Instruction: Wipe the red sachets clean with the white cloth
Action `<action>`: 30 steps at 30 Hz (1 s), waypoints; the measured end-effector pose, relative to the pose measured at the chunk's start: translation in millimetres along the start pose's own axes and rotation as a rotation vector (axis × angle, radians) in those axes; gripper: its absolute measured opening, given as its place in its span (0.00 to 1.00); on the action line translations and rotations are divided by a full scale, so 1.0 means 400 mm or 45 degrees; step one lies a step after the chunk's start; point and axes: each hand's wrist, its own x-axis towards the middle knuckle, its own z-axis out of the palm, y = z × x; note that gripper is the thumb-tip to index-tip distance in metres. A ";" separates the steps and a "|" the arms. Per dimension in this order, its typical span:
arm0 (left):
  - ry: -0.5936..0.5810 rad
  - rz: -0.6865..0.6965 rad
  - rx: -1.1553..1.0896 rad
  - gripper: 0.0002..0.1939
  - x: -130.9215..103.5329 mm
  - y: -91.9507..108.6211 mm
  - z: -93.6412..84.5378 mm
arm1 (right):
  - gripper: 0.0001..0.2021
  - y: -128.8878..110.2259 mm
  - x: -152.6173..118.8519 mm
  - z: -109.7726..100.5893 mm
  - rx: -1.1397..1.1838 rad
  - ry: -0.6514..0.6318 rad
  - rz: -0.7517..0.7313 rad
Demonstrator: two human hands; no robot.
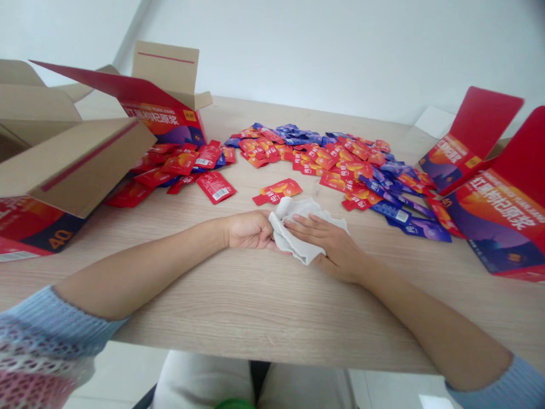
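A crumpled white cloth (297, 241) with a wavy edge lies between my two hands, near the middle of the table. My right hand (336, 244) holds it from above, fingers stretched across the top and the thumb by its lower edge. My left hand (251, 230) is closed at the cloth's left side, its fingertips partly under the cloth. Whatever the left fingers grip is hidden there. Just beyond the cloth lies a single red pouch (279, 190) with orange fruit printed on it.
Red pouches (336, 159) and blue pouches (383, 187) form a spread heap behind my hands. More red pouches (179, 162) lie at the left. Open cardboard boxes (80, 153) stand on the left; red and purple boxes (502, 210) stand on the right. The table's front edge (272, 359) is close to my lap.
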 end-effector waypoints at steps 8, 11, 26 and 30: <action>0.028 -0.024 -0.014 0.35 -0.011 0.011 0.012 | 0.24 -0.005 -0.014 -0.014 0.013 0.042 0.047; -0.003 -0.040 0.010 0.37 -0.012 0.017 0.015 | 0.23 0.023 -0.022 -0.019 0.060 0.121 0.102; -0.015 -0.075 0.163 0.39 -0.018 0.028 0.034 | 0.25 0.105 -0.021 0.001 -0.147 0.184 0.429; -0.021 -0.061 0.144 0.37 -0.019 0.029 0.036 | 0.24 0.064 -0.014 0.018 -0.135 0.209 0.459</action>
